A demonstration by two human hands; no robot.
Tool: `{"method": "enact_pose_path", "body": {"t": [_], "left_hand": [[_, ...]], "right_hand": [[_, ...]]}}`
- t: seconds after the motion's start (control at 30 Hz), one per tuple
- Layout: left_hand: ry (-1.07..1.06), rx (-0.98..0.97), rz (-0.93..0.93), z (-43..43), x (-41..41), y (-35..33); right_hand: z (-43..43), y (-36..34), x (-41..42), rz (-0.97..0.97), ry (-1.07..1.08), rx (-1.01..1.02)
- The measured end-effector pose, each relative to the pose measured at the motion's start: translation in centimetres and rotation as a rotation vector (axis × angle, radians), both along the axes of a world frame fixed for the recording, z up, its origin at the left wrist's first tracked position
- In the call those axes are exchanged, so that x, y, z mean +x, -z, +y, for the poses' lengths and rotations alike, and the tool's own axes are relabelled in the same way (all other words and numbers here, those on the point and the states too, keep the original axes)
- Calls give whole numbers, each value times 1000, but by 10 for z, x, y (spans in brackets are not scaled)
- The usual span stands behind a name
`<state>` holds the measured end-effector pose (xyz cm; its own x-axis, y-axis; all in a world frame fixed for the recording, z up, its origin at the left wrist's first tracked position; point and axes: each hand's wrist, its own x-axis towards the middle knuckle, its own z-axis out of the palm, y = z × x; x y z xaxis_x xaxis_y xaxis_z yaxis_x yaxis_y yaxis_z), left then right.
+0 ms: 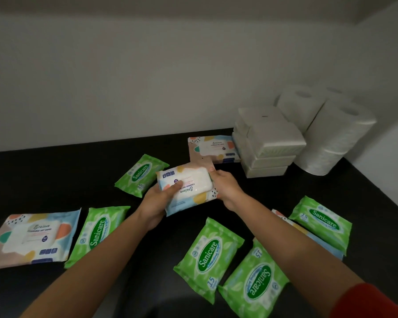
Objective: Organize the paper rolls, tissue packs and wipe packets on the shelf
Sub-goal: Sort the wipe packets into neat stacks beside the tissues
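A pastel patterned wipe packet (189, 187) with a white lid is lifted above the black shelf (55, 171), held between both hands. My left hand (157, 203) grips its near left end, thumb on top. My right hand (225, 185) grips its right end. Another pastel packet (213, 149) lies flat at the back beside the stacked white tissue packs (265, 143). White paper rolls (331, 131) stand in the back right corner. A third pastel packet (32, 237) lies at the left. Several green Sanicare wipe packets (208, 258) are scattered over the shelf.
A white wall (147, 76) closes the shelf at the back and on the right. One more pastel packet (296, 228) lies partly under a green packet (323, 222) at the right. Bare black shelf shows at the back left.
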<state>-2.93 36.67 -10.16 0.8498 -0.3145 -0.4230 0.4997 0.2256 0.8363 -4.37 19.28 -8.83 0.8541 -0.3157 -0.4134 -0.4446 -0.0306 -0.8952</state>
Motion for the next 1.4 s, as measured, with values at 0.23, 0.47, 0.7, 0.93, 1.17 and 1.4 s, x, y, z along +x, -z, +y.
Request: {"method": "enact_pose_path", "body": {"t": [0.23,0.47,0.7,0.93,1.17,1.4], "left_hand": [[-41,54,-81,-35,20,-19],[-64,103,-154,-75,70,-35],[-120,244,-123,-113,115,-21],[-60,323,-15,-122,129,-15],[10,536,-123,-118,139,-16],[-21,574,-196,-114,143,-14]], "right_hand": [[-29,-5,10,-79,154,65],[-28,-5,24,-381,4,-862],[-32,2,34,-277,-357,-1059],[-47,14,49,-102,-463,-1050],[-47,18,54,-85,-471,-1091],[-44,19,55,-76,-459,-1110]]}}
